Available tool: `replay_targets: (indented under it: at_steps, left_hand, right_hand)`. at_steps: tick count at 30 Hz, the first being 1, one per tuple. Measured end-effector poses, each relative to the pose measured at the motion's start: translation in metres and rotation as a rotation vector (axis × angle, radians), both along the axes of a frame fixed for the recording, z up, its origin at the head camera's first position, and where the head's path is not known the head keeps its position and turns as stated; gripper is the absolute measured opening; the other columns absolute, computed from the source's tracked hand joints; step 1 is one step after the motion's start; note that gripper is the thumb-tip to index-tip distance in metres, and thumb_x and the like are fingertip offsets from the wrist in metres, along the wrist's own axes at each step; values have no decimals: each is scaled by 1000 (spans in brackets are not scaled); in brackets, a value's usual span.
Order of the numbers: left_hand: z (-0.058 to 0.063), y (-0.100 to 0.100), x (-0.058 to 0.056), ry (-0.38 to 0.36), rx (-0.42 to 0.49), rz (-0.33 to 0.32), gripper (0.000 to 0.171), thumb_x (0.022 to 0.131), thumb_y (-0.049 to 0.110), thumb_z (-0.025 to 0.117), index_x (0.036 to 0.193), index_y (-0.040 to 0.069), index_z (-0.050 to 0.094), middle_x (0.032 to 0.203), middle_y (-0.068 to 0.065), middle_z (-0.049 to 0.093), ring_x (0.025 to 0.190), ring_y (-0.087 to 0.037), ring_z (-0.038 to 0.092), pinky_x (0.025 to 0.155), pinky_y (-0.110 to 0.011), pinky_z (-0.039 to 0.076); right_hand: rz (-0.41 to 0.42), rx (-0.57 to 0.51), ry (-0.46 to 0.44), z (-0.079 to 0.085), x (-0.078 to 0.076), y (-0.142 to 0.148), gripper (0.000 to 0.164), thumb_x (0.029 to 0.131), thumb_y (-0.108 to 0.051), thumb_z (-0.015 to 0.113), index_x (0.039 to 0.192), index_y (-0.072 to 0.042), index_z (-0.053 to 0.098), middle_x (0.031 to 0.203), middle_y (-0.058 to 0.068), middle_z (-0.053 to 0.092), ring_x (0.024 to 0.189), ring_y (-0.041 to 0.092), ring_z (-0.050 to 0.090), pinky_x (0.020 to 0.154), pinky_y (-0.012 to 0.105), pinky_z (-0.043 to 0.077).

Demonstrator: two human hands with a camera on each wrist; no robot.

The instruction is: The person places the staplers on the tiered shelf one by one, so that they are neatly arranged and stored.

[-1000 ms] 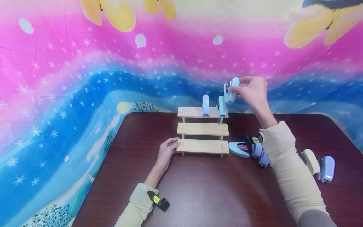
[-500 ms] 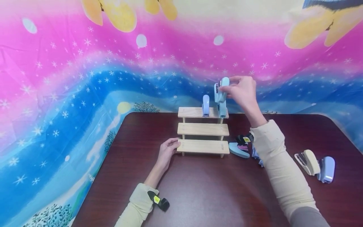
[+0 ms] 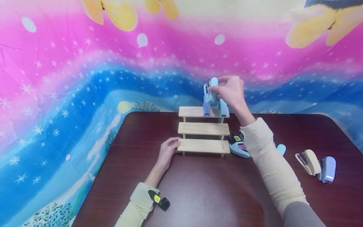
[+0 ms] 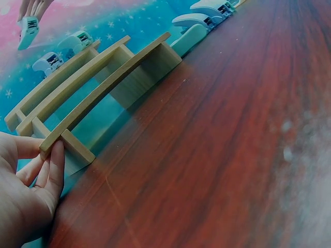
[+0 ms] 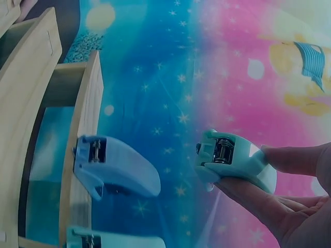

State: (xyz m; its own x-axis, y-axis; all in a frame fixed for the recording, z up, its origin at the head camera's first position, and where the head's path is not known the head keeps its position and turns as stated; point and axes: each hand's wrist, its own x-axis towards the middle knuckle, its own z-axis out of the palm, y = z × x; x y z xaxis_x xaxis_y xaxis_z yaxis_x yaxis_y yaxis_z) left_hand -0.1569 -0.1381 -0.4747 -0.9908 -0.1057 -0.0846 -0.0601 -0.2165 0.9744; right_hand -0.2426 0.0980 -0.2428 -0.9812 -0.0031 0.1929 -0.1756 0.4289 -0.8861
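A three-tier wooden display stand (image 3: 202,145) rises on the dark red table. My left hand (image 3: 166,151) pinches the left end of its lowest step, fingers under the board in the left wrist view. High over the top step, my right hand (image 3: 233,90) grips a light blue-green stapler (image 5: 243,160) between thumb and fingers. On that top step stand a lavender stapler (image 3: 206,111) near the middle and another blue-green stapler (image 3: 223,108) at the right end. The held stapler overlaps the lavender one in the head view, while the right wrist view shows them apart.
Right of the stand a light blue stapler (image 3: 239,152) lies on the table (image 3: 204,189). Farther right are a cream stapler (image 3: 312,162) and a lavender-blue stapler (image 3: 328,169) side by side. My right sleeve (image 3: 272,167) hides other staplers. A patterned cloth (image 3: 153,72) hangs behind.
My right hand has carried the blue-green stapler leftward, from above the right end of the top step to above the lavender stapler. The left hand has kept its place on the stand.
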Motion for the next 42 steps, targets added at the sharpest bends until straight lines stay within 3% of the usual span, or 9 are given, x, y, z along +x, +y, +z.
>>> replay_targets:
  at_steps: [20, 26, 36, 42]
  left_hand:
    - [0, 2, 0, -2, 13, -4, 38, 94, -1, 66, 128, -17, 59, 95, -3, 71, 77, -10, 65, 68, -22, 55]
    - [1, 2, 1, 2, 15, -2, 37, 94, -1, 66, 127, -17, 60, 95, -4, 71, 78, -10, 65, 68, -23, 56]
    - [0, 0, 1, 2, 15, -10, 39, 94, 0, 67, 129, -18, 59, 96, -5, 72, 77, -10, 65, 68, -22, 56]
    - [-2, 0, 1, 0, 13, -7, 39, 95, 0, 67, 129, -18, 59, 96, -5, 71, 77, -10, 65, 68, -22, 56]
  right_hand:
    - [58, 12, -19, -21, -6, -35, 46, 89, -10, 82, 130, 5, 68, 116, 22, 73, 92, 29, 75, 69, 31, 62]
    - [43, 104, 12, -30, -8, -47, 44, 86, -13, 83, 125, 4, 71, 105, 20, 75, 80, 26, 73, 64, 29, 59]
    - [66, 199, 6, -43, -16, -65, 31, 86, -12, 82, 111, 5, 76, 106, 19, 75, 82, 25, 70, 59, 26, 56]
    - [65, 239, 14, -51, -20, -71, 19, 86, -11, 81, 97, 5, 76, 81, 15, 70, 68, 19, 56, 58, 25, 45]
